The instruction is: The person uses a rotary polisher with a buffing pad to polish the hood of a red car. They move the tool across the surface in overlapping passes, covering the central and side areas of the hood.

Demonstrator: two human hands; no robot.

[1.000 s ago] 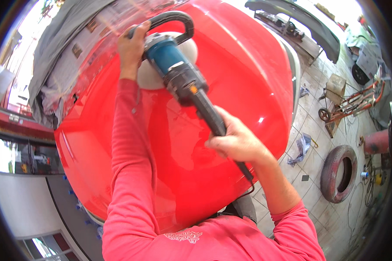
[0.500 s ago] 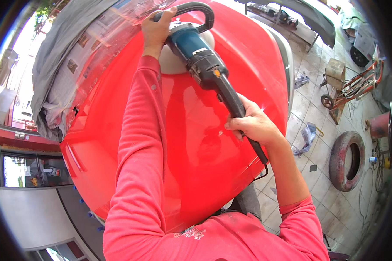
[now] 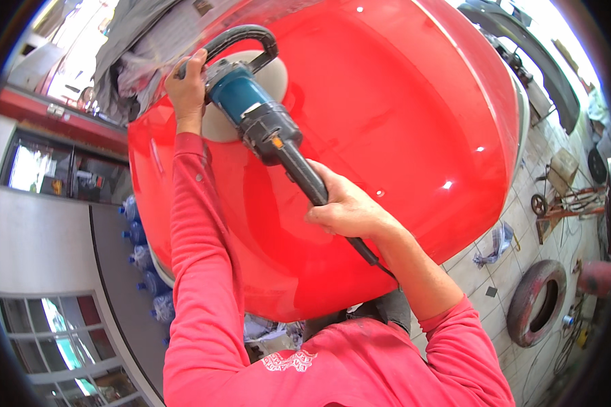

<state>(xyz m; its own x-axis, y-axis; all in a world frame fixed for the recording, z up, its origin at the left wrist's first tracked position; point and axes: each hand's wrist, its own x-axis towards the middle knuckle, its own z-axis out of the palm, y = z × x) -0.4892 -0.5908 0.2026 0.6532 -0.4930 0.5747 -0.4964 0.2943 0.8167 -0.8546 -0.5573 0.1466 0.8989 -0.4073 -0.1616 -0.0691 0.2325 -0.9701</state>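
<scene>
Both my hands are on a blue and black car polisher (image 3: 268, 127), which lies slantwise over a glossy red car hood (image 3: 380, 122). My left hand (image 3: 187, 88) is closed round the left end of its black loop handle (image 3: 258, 34). Lower down, my right hand (image 3: 346, 202) wraps the long black rear grip, with the thumb beneath it. The round whitish pad (image 3: 271, 81) rests on the red paint at the far left, partly hidden by the machine's body. From the grip's end a black cord (image 3: 387, 273) runs down toward my body.
Grey sheeting and masking (image 3: 132, 51) cover the area beyond the hood. On the tiled floor at right are a worn tire (image 3: 536, 303), crumpled plastic (image 3: 499, 243) and a hand cart (image 3: 567, 197). Several blue water jugs (image 3: 153, 281) line the left wall.
The polisher, with both hands on it, has shifted left and slightly nearer across the hood. My view has turned, so more of the hood's right side and the jugs show.
</scene>
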